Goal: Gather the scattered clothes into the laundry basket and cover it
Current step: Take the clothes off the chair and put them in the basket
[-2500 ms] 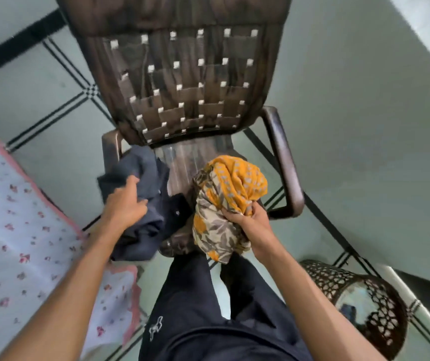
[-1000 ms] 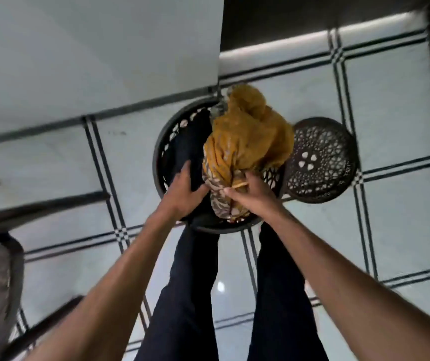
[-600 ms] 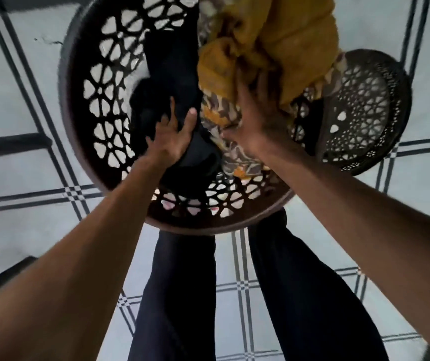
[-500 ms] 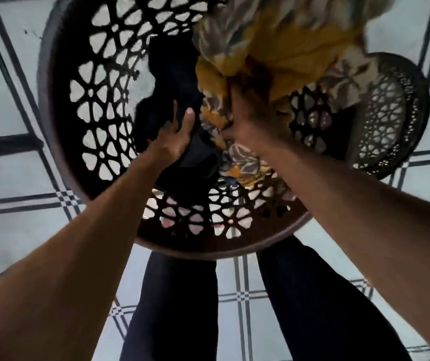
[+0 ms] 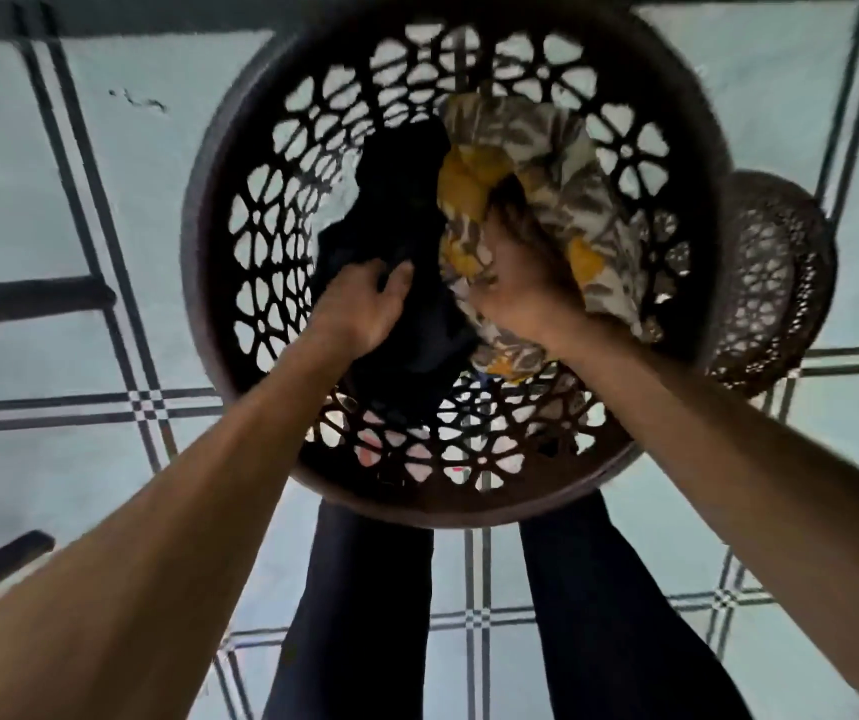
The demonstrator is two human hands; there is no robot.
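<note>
While both hands reach down inside the laundry basket (image 5: 209, 304), the lid (image 5: 775, 283) lies on the floor just beside the rim on the right-hand side, nearer the right hand (image 5: 526, 293), its broad face tilted against the basket wall. Left hand (image 5: 365, 304): fingers curled into the dark navy garment (image 5: 401, 210), soft, matte, crumpled. Right hand: fingers buried in the yellow leaf-print cloth (image 5: 562, 163), their set not visible; basket and lid rigid brown plastic, openwork lattice, round.
</note>
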